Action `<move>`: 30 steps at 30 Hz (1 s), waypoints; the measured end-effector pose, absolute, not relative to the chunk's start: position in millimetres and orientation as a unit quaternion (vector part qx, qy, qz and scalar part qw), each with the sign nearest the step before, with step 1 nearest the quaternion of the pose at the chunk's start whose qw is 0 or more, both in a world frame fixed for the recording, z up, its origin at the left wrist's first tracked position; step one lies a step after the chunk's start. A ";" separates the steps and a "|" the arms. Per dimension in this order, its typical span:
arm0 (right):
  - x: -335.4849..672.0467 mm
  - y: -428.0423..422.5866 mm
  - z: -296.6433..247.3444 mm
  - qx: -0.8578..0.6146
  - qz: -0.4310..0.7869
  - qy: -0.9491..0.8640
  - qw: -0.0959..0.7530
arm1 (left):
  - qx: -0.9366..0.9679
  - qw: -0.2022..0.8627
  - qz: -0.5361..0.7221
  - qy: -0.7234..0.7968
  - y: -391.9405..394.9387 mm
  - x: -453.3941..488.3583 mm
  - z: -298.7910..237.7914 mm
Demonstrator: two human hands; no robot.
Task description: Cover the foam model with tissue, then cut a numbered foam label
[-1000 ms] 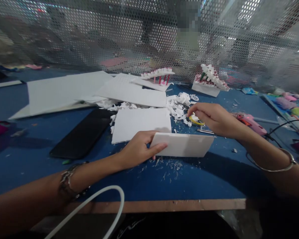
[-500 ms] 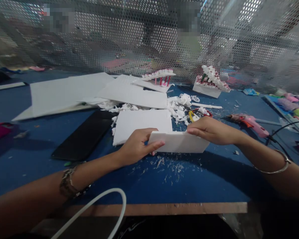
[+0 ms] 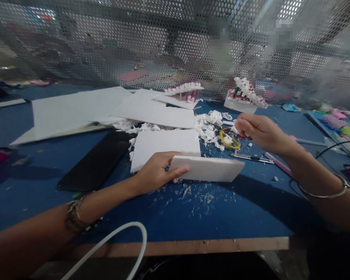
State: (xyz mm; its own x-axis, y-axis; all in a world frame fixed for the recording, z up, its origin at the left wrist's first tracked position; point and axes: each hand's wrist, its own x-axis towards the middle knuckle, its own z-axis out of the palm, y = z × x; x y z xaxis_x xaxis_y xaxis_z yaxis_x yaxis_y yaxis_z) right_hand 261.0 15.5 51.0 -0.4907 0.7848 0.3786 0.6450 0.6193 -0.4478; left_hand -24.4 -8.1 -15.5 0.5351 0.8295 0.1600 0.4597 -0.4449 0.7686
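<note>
My left hand (image 3: 156, 171) grips one end of a narrow white foam board piece (image 3: 210, 170), thumb on its near face. The piece stands on its long edge, tilted, above the blue table. My right hand (image 3: 255, 130) is raised off the piece to its upper right, fingers curled in a pinch; whatever they hold is hidden. Below that hand lies a utility knife (image 3: 252, 158). Scissors with yellow handles (image 3: 230, 142) lie left of it, a red handle partly hidden behind the fingers. A flat white foam sheet (image 3: 166, 144) rests behind my left hand.
White foam shavings (image 3: 210, 126) lie heaped behind the sheet. Larger white boards (image 3: 81, 109) are at the back left, a black slab (image 3: 97, 163) at left. Two small foam models (image 3: 186, 91) stand before the perforated metal screen (image 3: 175, 46). A white cable (image 3: 142, 233) loops in front.
My right hand has let go of the foam piece's right end and moved up and right, uncovering the utility knife. My left hand still holds the piece.
</note>
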 end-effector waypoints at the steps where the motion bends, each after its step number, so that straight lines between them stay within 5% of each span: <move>1: 262.9 16.4 52.5 -0.427 0.120 -0.847 0.294 | 0.794 0.357 0.275 0.408 -7.5 -25.0 -16.0; 8: 263.3 22.6 39.9 -0.444 0.099 -0.835 0.311 | 0.733 0.443 0.301 0.419 0.8 -27.1 -20.5; 21: 271.6 44.3 27.6 -0.494 0.025 -0.853 0.168 | 0.758 0.416 0.330 0.378 -0.6 -28.4 -26.0; 26: 266.8 34.1 33.9 -0.400 0.172 -0.856 0.279 | 0.773 0.403 0.344 0.349 -4.3 -24.5 -20.5; 30: 250.5 14.2 44.1 -0.325 0.195 -0.893 0.243 | 0.789 0.375 0.354 0.335 -4.3 -22.1 -19.5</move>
State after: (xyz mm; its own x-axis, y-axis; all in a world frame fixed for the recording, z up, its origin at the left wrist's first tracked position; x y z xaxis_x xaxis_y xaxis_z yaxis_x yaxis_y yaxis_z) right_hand 250.5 14.2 44.1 -0.6713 0.6745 0.3074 0.4849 0.7133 -0.5061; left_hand -22.1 -4.3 -19.5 0.5243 0.7942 0.3071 0.2640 -0.4944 0.8282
